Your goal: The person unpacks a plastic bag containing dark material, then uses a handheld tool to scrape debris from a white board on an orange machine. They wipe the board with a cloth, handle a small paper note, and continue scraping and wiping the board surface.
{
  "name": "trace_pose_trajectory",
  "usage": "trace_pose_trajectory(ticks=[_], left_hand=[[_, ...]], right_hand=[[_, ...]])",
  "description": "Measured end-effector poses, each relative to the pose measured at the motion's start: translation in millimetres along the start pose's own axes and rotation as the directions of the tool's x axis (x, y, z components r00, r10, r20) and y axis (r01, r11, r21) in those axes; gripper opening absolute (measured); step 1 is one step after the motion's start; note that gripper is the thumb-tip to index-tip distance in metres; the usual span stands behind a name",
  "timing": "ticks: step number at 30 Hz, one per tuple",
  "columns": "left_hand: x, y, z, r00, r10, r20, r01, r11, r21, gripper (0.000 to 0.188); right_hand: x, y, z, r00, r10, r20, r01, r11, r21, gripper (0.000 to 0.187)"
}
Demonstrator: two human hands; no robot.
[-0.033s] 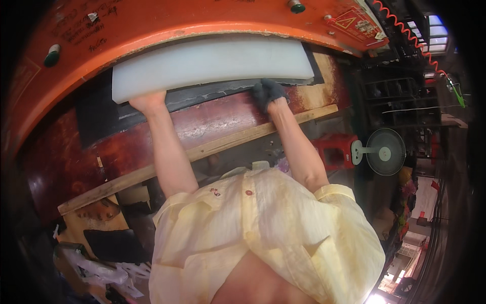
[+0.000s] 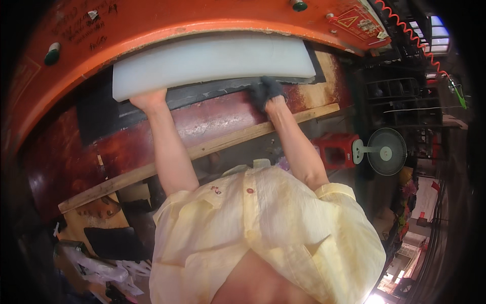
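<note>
A long white translucent slab, which looks like a plastic cutting board, lies on black sheets under the orange machine. My bare left hand grips its near left edge, with the fingers hidden under the slab. Beneath the slab, the black sheet shows a ragged, worn near edge. My right hand, in a dark glove, is at the slab's near edge toward the right, over the black sheet. Motion blurs its fingers, so whether they hold anything is unclear.
The orange machine body overhangs the far side of the dark red bed. A wooden strip runs along the near edge. To the right are a red stool, a fan and a coiled red hose.
My gloved right hand has shifted slightly and is more blurred. The slab and my left hand look almost unmoved.
</note>
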State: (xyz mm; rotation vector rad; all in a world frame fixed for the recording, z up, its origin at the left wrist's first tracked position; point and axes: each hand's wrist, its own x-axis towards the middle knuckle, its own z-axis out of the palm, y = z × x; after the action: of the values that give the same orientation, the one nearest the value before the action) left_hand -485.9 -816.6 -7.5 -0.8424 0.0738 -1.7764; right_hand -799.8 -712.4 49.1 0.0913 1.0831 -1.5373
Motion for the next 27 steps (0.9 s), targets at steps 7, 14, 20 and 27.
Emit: trace_pose_trajectory(ticks=[7,14,20,27], left_hand=[[4,-11,3,1.0,-0.003,-0.013,0.004,0.998,0.067,0.05],[7,-17,15,0.993,0.05,-0.106,-0.039,0.994,0.1,0.048],[5,-11,5,0.998,0.059,-0.03,-0.059,0.998,-0.017,0.05],[10,-33,28,0.836,0.397,-0.378,-0.196,0.861,0.47,0.053]], right_hand=[[-55,-23,15,0.819,0.564,0.11,-0.199,0.458,-0.867,0.046],[-70,-15,20,0.94,0.333,-0.073,-0.002,-0.208,-0.978,0.038],[-32,-45,-38,0.962,0.192,-0.193,-0.271,0.747,-0.607,0.025],[-10,-29,-53,0.931,0.254,0.261,-0.255,0.967,-0.03,0.009]])
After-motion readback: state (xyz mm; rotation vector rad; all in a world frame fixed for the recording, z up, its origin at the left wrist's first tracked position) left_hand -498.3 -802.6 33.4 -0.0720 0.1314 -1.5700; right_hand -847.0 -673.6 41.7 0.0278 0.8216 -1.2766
